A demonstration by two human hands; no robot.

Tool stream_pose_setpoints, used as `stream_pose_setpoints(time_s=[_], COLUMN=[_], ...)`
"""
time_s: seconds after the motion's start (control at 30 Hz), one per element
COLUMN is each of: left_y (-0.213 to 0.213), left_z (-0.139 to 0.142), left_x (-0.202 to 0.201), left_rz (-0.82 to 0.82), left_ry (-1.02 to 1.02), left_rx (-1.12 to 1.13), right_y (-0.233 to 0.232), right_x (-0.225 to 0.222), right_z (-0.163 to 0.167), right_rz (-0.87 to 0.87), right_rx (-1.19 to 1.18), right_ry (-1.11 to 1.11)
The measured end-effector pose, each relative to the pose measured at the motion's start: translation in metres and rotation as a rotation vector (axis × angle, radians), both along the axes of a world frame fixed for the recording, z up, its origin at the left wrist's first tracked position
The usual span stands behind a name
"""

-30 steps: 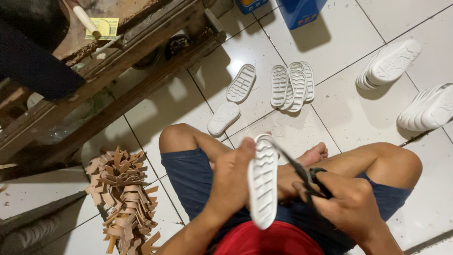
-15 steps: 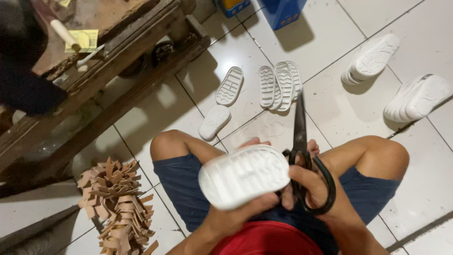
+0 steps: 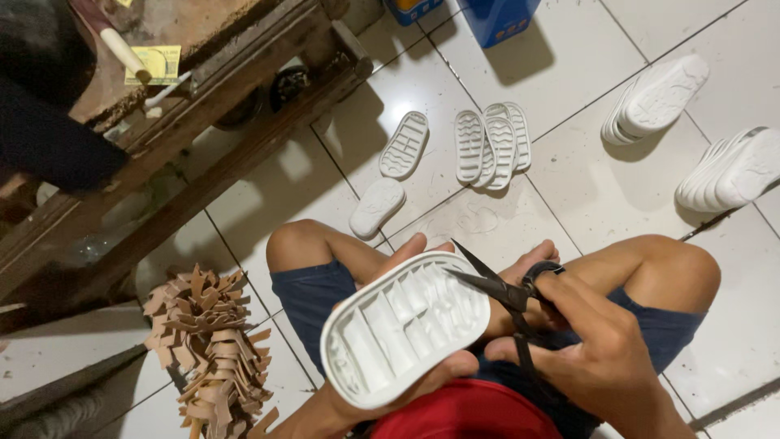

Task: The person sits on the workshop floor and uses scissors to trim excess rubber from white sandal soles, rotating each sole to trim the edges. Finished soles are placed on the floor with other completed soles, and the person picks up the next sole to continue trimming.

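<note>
Lower centre: the left hand (image 3: 382,398) cups a white shoe sole (image 3: 404,328), ribbed side up. The right hand (image 3: 605,358) clasps black scissors (image 3: 508,297), blades parted at its rim. Trimming looks underway; other soles (image 3: 487,145) lie on the tiled floor (image 3: 585,187) above.

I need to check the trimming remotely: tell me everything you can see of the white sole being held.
The sole is a white, moulded shoe sole, rubbery-looking, oval with a raised rim. Its hollow ribbed side faces the camera, the ribs forming cross cells. It is tilted, one end low at left, the other up at right, above the person's lap. The left hand cups it from beneath, fingers showing past both rims. The open black scissors, held by the right hand, have their blades at its upper right edge.
</note>
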State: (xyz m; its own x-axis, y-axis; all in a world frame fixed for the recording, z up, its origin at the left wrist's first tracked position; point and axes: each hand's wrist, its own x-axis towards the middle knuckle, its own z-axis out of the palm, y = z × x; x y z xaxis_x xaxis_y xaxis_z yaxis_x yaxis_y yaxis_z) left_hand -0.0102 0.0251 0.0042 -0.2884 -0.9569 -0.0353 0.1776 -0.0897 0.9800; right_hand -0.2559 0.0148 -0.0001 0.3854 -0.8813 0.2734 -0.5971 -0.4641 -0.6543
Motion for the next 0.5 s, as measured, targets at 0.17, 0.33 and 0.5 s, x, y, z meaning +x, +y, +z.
stream_pose_setpoints(time_s=[0.17, 0.33, 0.5], left_y=[-0.002, -0.003, -0.007], left_z=[0.008, 0.009, 0.009], left_x=[0.006, 0.006, 0.015], left_rz=[0.027, 0.025, 0.066], left_ry=[0.027, 0.037, -0.011], left_rx=[0.047, 0.068, 0.006], right_y=[-0.004, -0.009, -0.007], right_x=[0.008, 0.01, 0.004], right_z=[0.006, 0.009, 0.008], right_rz=[0.038, 0.063, 0.061], right_rx=[-0.111, -0.144, -0.111], right_ry=[0.045, 0.05, 0.113])
